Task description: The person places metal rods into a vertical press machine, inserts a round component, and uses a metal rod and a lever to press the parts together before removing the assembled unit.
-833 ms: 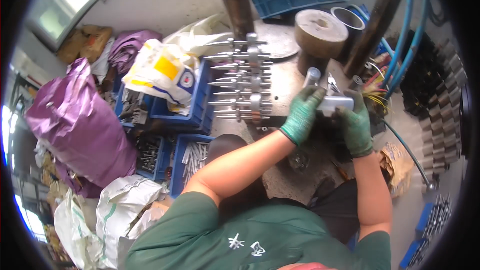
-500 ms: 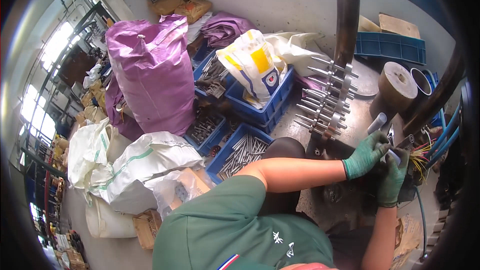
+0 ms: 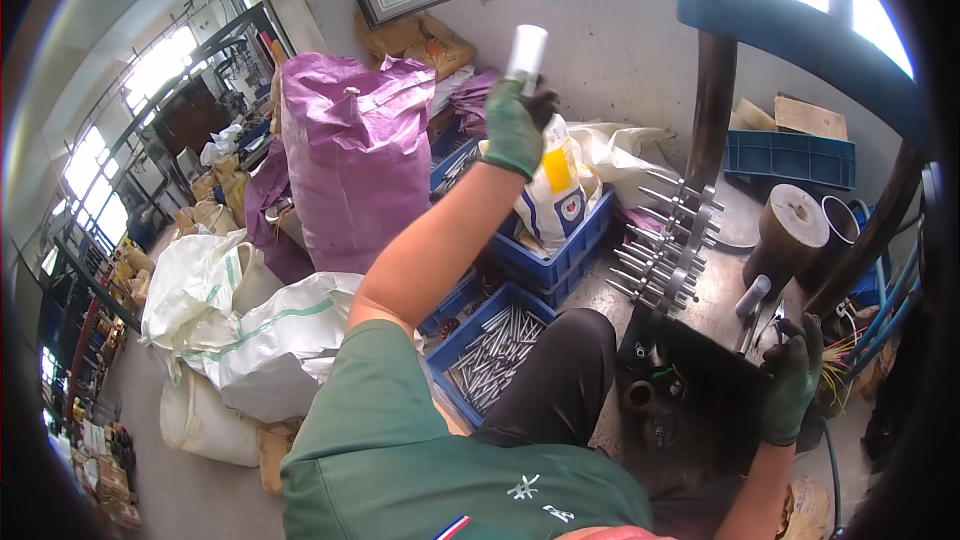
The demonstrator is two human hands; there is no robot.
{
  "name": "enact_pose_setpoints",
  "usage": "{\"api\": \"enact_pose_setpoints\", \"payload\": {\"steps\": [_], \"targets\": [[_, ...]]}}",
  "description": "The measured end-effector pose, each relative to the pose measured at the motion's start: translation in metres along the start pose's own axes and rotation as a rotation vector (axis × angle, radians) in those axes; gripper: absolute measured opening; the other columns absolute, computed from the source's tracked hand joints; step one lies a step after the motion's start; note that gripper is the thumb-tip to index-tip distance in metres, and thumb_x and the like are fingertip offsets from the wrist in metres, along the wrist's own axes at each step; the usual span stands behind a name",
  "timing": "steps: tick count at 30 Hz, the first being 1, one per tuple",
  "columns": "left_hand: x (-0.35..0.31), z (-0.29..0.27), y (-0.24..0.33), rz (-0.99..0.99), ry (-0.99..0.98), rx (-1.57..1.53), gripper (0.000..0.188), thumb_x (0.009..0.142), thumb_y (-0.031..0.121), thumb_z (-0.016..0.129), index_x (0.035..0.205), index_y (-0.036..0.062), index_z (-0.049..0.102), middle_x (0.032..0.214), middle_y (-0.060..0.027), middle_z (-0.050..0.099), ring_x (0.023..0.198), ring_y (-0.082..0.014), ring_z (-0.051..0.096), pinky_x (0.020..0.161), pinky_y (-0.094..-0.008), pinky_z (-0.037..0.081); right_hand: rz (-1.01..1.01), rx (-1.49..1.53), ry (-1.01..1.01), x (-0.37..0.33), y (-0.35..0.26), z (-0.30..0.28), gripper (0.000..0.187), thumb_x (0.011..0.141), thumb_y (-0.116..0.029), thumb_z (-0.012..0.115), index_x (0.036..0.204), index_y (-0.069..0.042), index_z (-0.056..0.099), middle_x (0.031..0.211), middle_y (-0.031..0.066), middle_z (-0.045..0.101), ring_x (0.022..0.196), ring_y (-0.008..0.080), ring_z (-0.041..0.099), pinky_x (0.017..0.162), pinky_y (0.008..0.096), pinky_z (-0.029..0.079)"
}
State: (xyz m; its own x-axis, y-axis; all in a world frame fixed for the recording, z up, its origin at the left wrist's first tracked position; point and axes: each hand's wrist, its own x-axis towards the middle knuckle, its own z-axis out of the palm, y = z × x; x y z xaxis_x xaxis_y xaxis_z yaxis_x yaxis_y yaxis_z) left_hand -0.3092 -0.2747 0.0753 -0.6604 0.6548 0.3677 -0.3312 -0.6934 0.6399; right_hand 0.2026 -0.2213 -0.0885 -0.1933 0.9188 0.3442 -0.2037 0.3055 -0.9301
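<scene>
My left hand, in a green glove, is raised beside the purple sack and closed around a short white cylinder that sticks up above the fingers. Down at the right, my gloved right hand hovers over the dark bench, fingers bent and apart, with nothing visible in them. Close to those fingers stands a grey round bar. Beyond the bench is a rack full of thin metal pins pointing sideways.
Left of my knee a blue crate holds many metal pins. A tall purple sack and white woven sacks fill the left. Another blue crate carries a white-and-yellow bag. Coloured wires and a thick cylinder are at the right.
My left hand has swung from beside the right hand up and to the left, carrying the white cylinder. The right hand stays over the bench without it. The view has shifted upward.
</scene>
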Motion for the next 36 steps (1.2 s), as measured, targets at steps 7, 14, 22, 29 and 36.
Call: {"api": "enact_pose_setpoints", "payload": {"steps": [7,14,22,29,36], "targets": [[0.067,-0.108,0.100,0.280,0.748,-0.230,0.048,0.098,0.055,0.063,0.115,0.0106,0.057,0.091,-0.0030,0.063,0.073,-0.0186,0.066,0.062,-0.0306,0.058,0.022,0.101,0.059,0.006,-0.010,-0.019,0.047,0.105,-0.029,0.058,0.146,-0.005,0.052,0.118,0.0067,0.067,0.080,0.0103,0.058,0.070,0.0248,0.049],[-0.079,-0.048,-0.070,-0.445,0.269,-0.028,0.031,0.105,0.040,0.055,0.111,0.0115,0.067,0.099,-0.0045,0.071,0.084,-0.0200,0.065,0.072,-0.0305,0.056,-0.012,0.158,0.123,0.029,0.007,-0.049,0.035,0.104,-0.012,0.059,0.137,-0.001,0.056,0.112,0.0067,0.069,0.086,0.0123,0.064,0.076,0.0278,0.054],[-0.135,0.052,-0.202,-0.573,0.400,-0.213,0.031,0.103,0.034,0.061,0.120,0.0090,0.053,0.110,-0.0098,0.061,0.097,-0.0274,0.065,0.084,-0.0406,0.060,-0.057,0.104,0.211,0.047,0.047,-0.098,0.035,0.099,-0.001,0.063,0.134,0.003,0.058,0.118,0.0101,0.069,0.111,0.0182,0.066,0.104,0.0331,0.053],[-0.113,0.033,-0.228,-0.611,0.268,-0.285,0.026,0.104,0.032,0.058,0.118,0.0102,0.051,0.110,-0.0065,0.058,0.094,-0.0228,0.063,0.079,-0.0362,0.059,-0.184,-0.617,0.278,0.051,0.060,-0.086,0.030,0.092,-0.003,0.071,0.121,0.002,0.068,0.112,0.0101,0.069,0.104,0.0195,0.067,0.097,0.0318,0.053],[-0.119,0.044,-0.214,-0.698,0.221,-0.324,0.020,0.100,0.020,0.066,0.110,0.0079,0.055,0.099,-0.0077,0.062,0.091,-0.0203,0.066,0.072,-0.0278,0.061,-0.407,-1.042,0.296,0.072,0.088,-0.101,0.038,0.085,-0.004,0.076,0.122,-0.002,0.069,0.129,0.0116,0.062,0.123,0.0290,0.057,0.109,0.0383,0.048]]}}
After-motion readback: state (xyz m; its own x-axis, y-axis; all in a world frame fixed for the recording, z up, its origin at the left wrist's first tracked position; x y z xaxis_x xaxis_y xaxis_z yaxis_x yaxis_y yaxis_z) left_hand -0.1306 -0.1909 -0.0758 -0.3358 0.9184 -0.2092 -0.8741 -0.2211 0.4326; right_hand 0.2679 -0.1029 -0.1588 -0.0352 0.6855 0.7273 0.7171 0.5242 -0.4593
